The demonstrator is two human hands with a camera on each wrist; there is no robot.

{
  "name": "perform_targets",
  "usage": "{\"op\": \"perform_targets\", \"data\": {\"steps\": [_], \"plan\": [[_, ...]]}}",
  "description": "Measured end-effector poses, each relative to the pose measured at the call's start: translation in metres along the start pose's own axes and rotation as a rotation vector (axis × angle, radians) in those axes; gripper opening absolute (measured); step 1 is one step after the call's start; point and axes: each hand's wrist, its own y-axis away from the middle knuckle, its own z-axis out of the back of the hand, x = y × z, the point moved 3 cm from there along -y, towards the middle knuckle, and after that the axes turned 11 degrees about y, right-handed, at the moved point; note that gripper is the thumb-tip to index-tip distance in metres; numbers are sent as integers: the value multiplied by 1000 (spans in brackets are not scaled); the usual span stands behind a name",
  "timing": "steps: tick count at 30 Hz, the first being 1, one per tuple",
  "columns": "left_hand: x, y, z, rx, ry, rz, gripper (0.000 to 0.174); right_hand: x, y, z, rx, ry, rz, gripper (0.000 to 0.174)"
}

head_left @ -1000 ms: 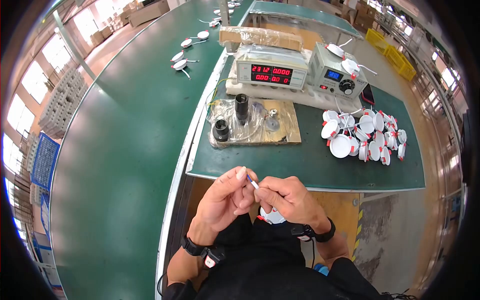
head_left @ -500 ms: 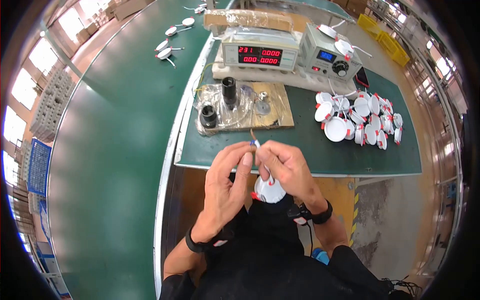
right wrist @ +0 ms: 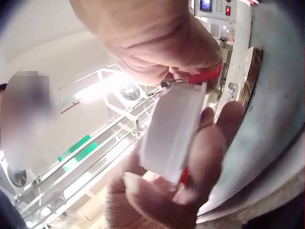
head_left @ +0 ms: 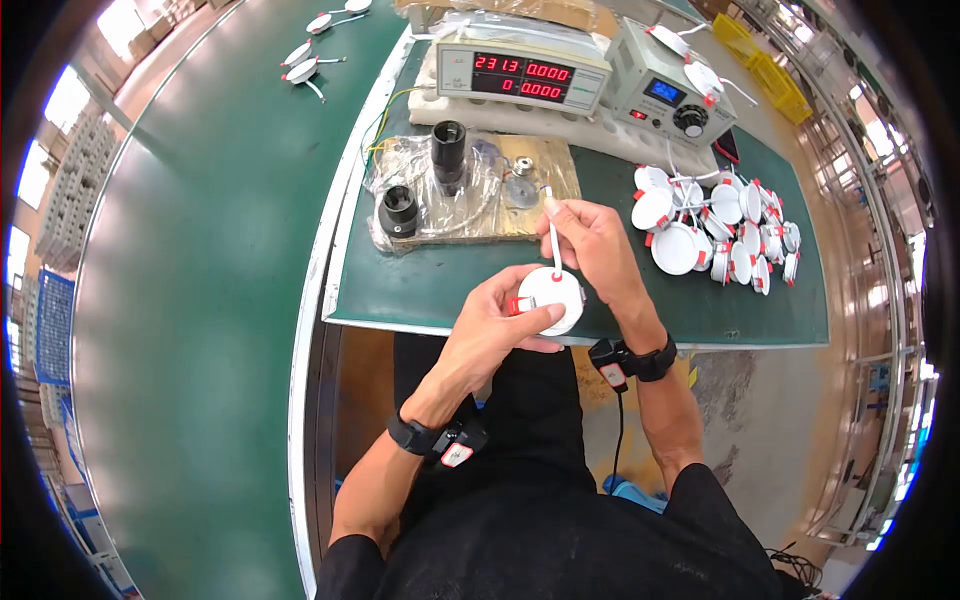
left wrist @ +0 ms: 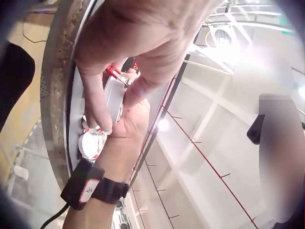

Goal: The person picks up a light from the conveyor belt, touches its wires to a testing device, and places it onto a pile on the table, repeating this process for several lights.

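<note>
My left hand (head_left: 488, 325) grips a round white downlight (head_left: 546, 290) by its rim, with the thumb across its back. Red-capped spring clips stick out at its sides, one plainly seen in the left wrist view. From the lamp a white cable (head_left: 556, 242) runs up to my right hand (head_left: 603, 252), which pinches it near its far end. Both hands are above the front edge of the green bench. In the right wrist view the lamp body (right wrist: 171, 133) appears edge-on, between the right hand above and the left fingers (right wrist: 205, 162) below.
A wooden board (head_left: 555, 175) bears two black cylindrical sockets just ahead of the hands. Behind it stand a power meter (head_left: 520, 75) with red digits and a grey knobbed box (head_left: 665, 95). Many downlights (head_left: 676, 248) are piled at right. A green conveyor (head_left: 200, 300) runs along the left.
My left hand has gone from the wire ends to the downlight, which earlier hung below the hands. The lamp has come up over the bench edge, and my right hand has moved forward with the cable end.
</note>
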Motion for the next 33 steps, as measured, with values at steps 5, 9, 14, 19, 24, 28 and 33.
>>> {"op": "perform_targets", "data": {"steps": [5, 9, 14, 19, 24, 28, 33], "plan": [[-8, -30, 2, 47, 166, 100, 52, -22, -31, 3, 16, 153, -69, 39], [-9, -40, 12, 89, 149, 153, 46, -23, -38, 4, 56, 220, -102, 39], [-10, -46, 19, 121, 257, 254, 47, -22, -40, 2, 78, 188, -131, 39], [-13, -49, 17, 157, 272, 351, 49, -24, -44, 4, 121, 126, -161, 36], [-18, -51, 9, 146, 159, 332, 50, -28, -48, 5, 137, 88, -190, 35], [-16, -53, 8, 129, 144, 239, 49, -30, -48, 4, 100, 83, -172, 32], [-2, -52, 3, 193, 461, 245, 46, -25, -50, 7, 124, 91, -155, 30]]}}
